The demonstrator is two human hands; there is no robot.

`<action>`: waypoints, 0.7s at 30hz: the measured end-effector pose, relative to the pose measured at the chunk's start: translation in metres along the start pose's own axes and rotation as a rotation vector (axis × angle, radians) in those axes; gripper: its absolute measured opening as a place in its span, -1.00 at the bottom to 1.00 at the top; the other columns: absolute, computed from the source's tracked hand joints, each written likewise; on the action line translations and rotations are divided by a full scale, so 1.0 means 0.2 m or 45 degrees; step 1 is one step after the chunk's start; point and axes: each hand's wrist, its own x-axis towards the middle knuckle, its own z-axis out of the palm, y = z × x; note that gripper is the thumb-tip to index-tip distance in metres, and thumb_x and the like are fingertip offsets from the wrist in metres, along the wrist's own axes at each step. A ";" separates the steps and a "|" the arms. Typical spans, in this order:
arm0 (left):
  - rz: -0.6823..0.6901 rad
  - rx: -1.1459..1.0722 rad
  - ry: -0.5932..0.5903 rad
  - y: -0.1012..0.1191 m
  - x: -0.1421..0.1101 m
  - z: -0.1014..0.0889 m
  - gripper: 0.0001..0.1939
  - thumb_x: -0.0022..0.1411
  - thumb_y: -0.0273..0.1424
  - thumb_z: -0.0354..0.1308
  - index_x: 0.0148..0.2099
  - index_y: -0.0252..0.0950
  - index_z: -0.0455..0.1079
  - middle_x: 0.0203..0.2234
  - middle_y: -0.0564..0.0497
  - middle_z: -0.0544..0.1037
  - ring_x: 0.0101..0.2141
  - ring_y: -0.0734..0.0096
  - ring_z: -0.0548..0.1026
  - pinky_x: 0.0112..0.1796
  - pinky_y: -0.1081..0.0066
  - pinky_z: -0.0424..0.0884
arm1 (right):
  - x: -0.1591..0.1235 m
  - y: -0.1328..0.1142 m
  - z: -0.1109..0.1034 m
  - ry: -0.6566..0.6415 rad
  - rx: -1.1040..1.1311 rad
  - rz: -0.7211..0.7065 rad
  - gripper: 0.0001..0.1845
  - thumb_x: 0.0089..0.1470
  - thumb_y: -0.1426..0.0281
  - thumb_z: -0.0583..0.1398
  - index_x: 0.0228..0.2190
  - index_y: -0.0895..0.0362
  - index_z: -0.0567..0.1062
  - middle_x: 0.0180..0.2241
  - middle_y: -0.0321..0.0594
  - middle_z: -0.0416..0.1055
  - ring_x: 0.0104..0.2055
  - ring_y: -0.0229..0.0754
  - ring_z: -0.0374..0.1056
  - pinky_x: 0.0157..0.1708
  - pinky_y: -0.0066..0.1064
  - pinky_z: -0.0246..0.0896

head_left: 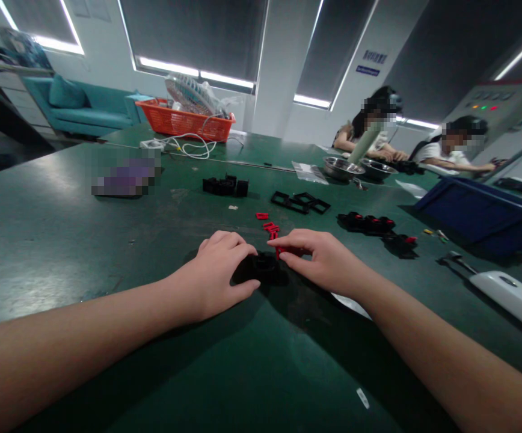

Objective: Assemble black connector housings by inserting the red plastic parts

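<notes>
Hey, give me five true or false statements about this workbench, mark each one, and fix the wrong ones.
1. The right hand pinches a small red piece. True.
2. The left hand touches nothing. False: its fingers are around a black part.
3. More red pieces lie just beyond the hands. True.
4. The blue bin is at the left. False: it is at the right.
5. An orange basket stands on the table. True.

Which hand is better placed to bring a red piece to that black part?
Probably the right hand: it appears to pinch a red piece close beside the black part, while the left hand is occupied holding that part's other side.
</notes>
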 end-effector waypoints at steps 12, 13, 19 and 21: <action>0.008 -0.011 0.000 -0.01 0.00 0.00 -0.63 0.22 -0.25 0.17 0.03 -0.30 0.42 -0.07 -0.17 0.46 0.07 -0.05 0.30 0.09 -0.05 0.27 | 0.00 0.00 0.00 -0.005 0.022 0.007 -0.66 0.12 0.51 0.17 -0.08 0.14 0.59 -0.21 -0.13 0.57 -0.20 -0.15 0.47 -0.17 -0.31 0.34; 0.007 -0.013 -0.005 0.00 0.00 0.00 -0.63 0.22 -0.25 0.17 0.03 -0.31 0.42 -0.07 -0.17 0.46 0.07 -0.04 0.30 0.09 -0.05 0.27 | 0.00 0.00 0.00 -0.004 0.023 0.007 -0.66 0.11 0.52 0.17 -0.08 0.15 0.59 -0.20 -0.13 0.57 -0.19 -0.14 0.47 -0.16 -0.31 0.34; 0.013 0.009 0.008 0.00 0.00 0.00 -0.65 0.22 -0.26 0.18 0.02 -0.28 0.42 -0.07 -0.16 0.46 0.06 -0.03 0.31 0.08 -0.03 0.28 | 0.00 0.00 0.00 -0.005 0.022 -0.001 -0.66 0.12 0.51 0.17 -0.08 0.13 0.59 -0.21 -0.14 0.57 -0.21 -0.16 0.47 -0.18 -0.33 0.34; 0.012 0.013 0.011 0.00 0.00 0.00 -0.65 0.21 -0.26 0.18 0.02 -0.27 0.41 -0.06 -0.16 0.46 0.06 -0.02 0.32 0.09 -0.03 0.28 | 0.00 0.01 0.00 -0.008 0.023 -0.002 -0.66 0.12 0.51 0.17 -0.08 0.12 0.59 -0.21 -0.15 0.57 -0.21 -0.16 0.47 -0.18 -0.33 0.34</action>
